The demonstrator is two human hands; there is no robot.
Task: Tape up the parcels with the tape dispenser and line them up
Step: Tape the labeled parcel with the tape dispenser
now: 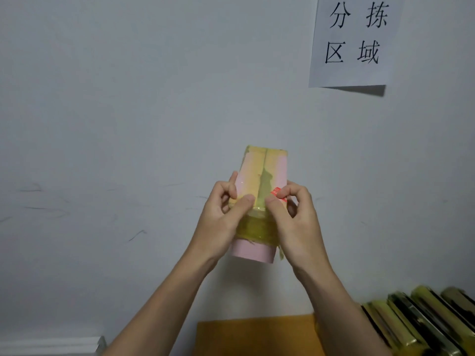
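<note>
A small pink parcel (262,176) is held up in front of the wall, its long side pointing away from me. Yellowish clear tape runs along its top seam and wraps round its middle. My left hand (221,222) grips its left side, thumb pressed on the tape on top. My right hand (295,219) grips the right side, thumb and forefinger pinching near a small red label. No tape dispenser is in view.
Several taped dark parcels (421,322) stand in a row at the bottom right. An orange-brown flat surface (254,335) lies below my arms. A paper sign (352,39) hangs on the white wall at the upper right. A white edge (51,343) shows at the bottom left.
</note>
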